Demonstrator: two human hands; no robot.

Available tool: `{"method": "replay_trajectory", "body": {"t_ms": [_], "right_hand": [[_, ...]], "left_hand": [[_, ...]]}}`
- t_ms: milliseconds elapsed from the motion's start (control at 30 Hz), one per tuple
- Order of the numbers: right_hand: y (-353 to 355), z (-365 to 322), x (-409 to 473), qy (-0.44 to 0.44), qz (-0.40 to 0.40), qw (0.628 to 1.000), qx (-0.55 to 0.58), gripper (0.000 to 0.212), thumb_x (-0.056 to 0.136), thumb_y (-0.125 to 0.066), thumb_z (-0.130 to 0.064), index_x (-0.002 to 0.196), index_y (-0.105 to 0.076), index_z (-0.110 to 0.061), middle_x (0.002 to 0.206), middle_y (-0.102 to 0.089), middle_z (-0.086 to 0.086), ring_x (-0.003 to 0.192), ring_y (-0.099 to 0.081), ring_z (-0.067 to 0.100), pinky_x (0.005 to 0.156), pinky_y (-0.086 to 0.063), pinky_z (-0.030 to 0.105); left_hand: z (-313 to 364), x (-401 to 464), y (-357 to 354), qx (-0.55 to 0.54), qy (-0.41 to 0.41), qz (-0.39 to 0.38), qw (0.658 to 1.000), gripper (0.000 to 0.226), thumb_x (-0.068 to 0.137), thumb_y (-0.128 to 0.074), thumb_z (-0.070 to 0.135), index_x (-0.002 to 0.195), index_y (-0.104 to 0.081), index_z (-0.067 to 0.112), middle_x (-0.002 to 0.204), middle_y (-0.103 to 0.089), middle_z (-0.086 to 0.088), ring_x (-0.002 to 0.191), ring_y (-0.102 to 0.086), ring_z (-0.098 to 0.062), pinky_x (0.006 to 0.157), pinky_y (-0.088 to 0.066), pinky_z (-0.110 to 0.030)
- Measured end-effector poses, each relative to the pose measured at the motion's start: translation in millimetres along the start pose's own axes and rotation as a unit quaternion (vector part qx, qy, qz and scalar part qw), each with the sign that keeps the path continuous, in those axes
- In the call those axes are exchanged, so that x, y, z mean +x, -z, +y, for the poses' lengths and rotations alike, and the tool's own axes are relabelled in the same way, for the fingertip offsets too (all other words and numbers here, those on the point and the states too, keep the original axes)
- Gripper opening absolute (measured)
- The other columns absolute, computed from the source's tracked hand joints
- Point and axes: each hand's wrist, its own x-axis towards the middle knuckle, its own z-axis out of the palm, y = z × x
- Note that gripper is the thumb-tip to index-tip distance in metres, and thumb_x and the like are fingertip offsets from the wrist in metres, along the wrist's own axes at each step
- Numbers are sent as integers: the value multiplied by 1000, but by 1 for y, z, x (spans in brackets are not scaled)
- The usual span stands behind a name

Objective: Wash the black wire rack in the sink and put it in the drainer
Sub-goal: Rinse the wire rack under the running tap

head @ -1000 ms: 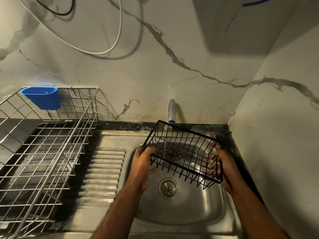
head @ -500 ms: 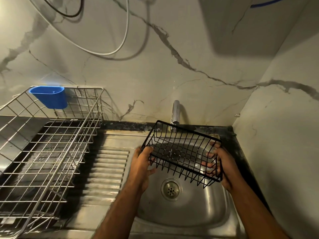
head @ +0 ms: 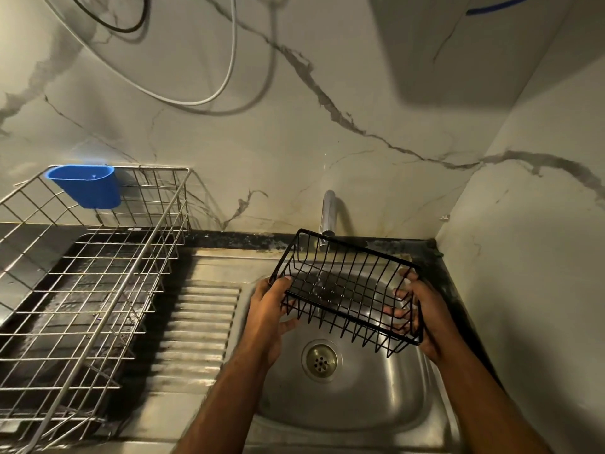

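The black wire rack (head: pixel 347 286), a small open basket, is held tilted over the steel sink (head: pixel 353 407), right under the tap (head: pixel 328 213). A thin stream of water runs from the tap through its wires. My left hand (head: pixel 270 309) grips the rack's left end. My right hand (head: pixel 417 309) grips its right end, fingers curled through the wires. The metal wire drainer (head: pixel 82 273) stands to the left on the counter, with nothing in it.
A blue plastic cup (head: pixel 85 185) hangs on the drainer's back rim. A ribbed draining board (head: pixel 199 326) lies between drainer and sink. The drain (head: pixel 320 359) is below the rack. Marble walls close in behind and on the right; cables hang above.
The rack stays under the running tap in both hands, with hardly any shift. The view has turned a little, so the drainer sits further right in the frame.
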Motion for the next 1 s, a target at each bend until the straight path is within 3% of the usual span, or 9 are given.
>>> {"method": "replay_trajectory", "body": {"t_ms": [167, 267, 367, 633, 767, 867, 1000], "right_hand": [[0, -4, 0, -6, -1, 1000, -2, 31, 100, -46, -34, 128, -60, -40, 125, -61, 9, 96, -71, 34, 63, -58, 39], [-2, -5, 1, -7, 3, 1000, -1, 31, 99, -47, -33, 126, -60, -39, 126, -61, 9, 98, -71, 36, 70, -57, 44], [-3, -5, 2, -6, 5, 1000, -2, 29, 98, -49, -37, 124, -61, -41, 126, -61, 9, 96, -71, 37, 75, -57, 53], [-2, -6, 3, -5, 6, 1000, -5, 30, 98, -47, -36, 124, -62, -42, 126, -61, 8, 96, -71, 35, 82, -54, 57], [-2, -7, 3, -2, 8, 1000, -2, 30, 99, -48, -37, 124, -62, -40, 125, -61, 8, 95, -71, 36, 77, -56, 50], [-1, -6, 3, -3, 10, 1000, -3, 30, 98, -50, -41, 126, -61, -39, 125, -61, 8, 94, -71, 35, 79, -56, 53], [1, -3, 7, -3, 15, 1000, -8, 28, 98, -49, -37, 123, -62, -38, 126, -62, 11, 92, -72, 36, 80, -56, 53]], "left_hand": [[2, -2, 0, -6, 9, -10, 1000, 22, 98, -61, 25, 119, -61, 20, 116, -64, -5, 104, -62, -24, 90, -55, -56], [2, -2, 0, -9, 13, -9, 1000, 18, 99, -60, 23, 117, -61, 20, 115, -65, -5, 102, -62, -24, 93, -54, -57], [2, -1, 0, -12, 12, -6, 1000, 18, 99, -60, 22, 116, -61, 20, 110, -64, -4, 99, -62, -23, 86, -56, -53], [2, -1, -1, -13, 12, -12, 1000, 22, 99, -58, 21, 121, -60, 17, 107, -61, -4, 99, -61, -22, 84, -56, -51], [1, 0, -1, -9, 15, -16, 1000, 23, 99, -59, 21, 121, -60, 16, 108, -62, -5, 98, -62, -22, 88, -56, -54], [0, 2, 0, -7, 17, -17, 1000, 25, 99, -59, 22, 123, -59, 16, 113, -63, -7, 101, -62, -24, 91, -55, -56], [-1, 4, 0, -5, 14, -17, 1000, 31, 98, -61, 25, 127, -58, 16, 105, -60, -4, 92, -61, -22, 80, -58, -50]]}}
